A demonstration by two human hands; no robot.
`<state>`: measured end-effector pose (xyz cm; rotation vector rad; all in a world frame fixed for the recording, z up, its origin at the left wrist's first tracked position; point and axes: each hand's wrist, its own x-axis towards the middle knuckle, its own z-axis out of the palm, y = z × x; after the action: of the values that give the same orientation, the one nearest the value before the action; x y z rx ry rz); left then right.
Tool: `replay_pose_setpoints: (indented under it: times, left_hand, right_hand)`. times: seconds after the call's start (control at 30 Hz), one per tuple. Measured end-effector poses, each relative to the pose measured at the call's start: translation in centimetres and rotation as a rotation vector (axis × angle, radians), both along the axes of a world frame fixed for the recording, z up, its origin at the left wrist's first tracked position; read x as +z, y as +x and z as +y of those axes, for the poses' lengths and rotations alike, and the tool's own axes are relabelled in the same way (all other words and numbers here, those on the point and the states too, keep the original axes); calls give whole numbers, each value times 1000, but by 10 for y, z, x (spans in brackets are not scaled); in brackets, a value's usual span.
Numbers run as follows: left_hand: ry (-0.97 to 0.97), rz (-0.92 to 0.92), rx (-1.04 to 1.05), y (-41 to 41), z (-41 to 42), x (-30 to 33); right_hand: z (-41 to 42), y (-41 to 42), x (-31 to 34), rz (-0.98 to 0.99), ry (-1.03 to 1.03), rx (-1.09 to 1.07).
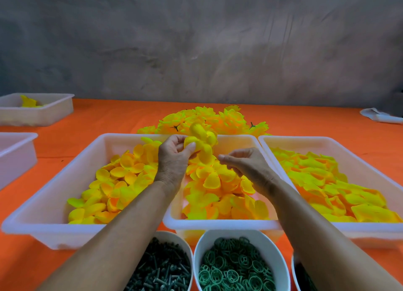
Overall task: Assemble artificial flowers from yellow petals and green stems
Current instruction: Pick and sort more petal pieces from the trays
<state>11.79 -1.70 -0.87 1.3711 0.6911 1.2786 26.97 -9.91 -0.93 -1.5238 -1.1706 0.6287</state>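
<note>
Left hand [174, 157] pinches a cluster of yellow petals [201, 142], raised over the far end of the middle tray [220, 224]. Right hand [246, 165] just right of it, fingers loosely curled, holding nothing visible. Loose petals fill the middle tray, left tray [43, 229] and right tray [370, 234]. Finished flowers [209, 118] piled beyond on the orange desk [109, 116]. Near edge: bowl of dark stems [161, 269], bowl of green rings [237, 266].

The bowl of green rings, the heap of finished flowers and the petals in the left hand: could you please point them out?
bowl of green rings [275, 250]: head view, white right wall.
finished flowers [231, 118]: head view, heap's middle.
petals [201, 142]: head view, held cluster's middle.
</note>
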Motion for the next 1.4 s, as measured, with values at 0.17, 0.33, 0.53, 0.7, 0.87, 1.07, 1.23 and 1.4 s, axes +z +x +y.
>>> replay_pose_setpoints:
  times: [0.17, 0.33, 0.53, 0.7, 0.87, 1.07, 1.23, 1.4]
  left_hand:
    - [230, 184, -18, 1, -4, -1]
    - [507, 391, -117, 6, -16, -4]
    - [541, 452, -97, 5, -16, -2]
    - [574, 462, -104, 6, -16, -3]
    - [431, 422, -87, 7, -10, -4]
    - [240, 312, -193, 3, -6, -3]
    - [197, 293, -256, 2, -5, -6]
    - [334, 367, -107, 5, -4, -7]
  right_hand:
    - [1, 0, 0, 97, 81, 28]
    - [4, 2, 1, 289, -11, -11]
    - [3, 5, 2, 459, -98, -67]
    - [2, 5, 2, 496, -67, -97]
    - [3, 5, 2, 394, 70, -62]
    - [0, 3, 2, 373, 108, 120]
    - [-2, 4, 2, 319, 132, 118]
    - [-1, 3, 0, 256, 148, 83]
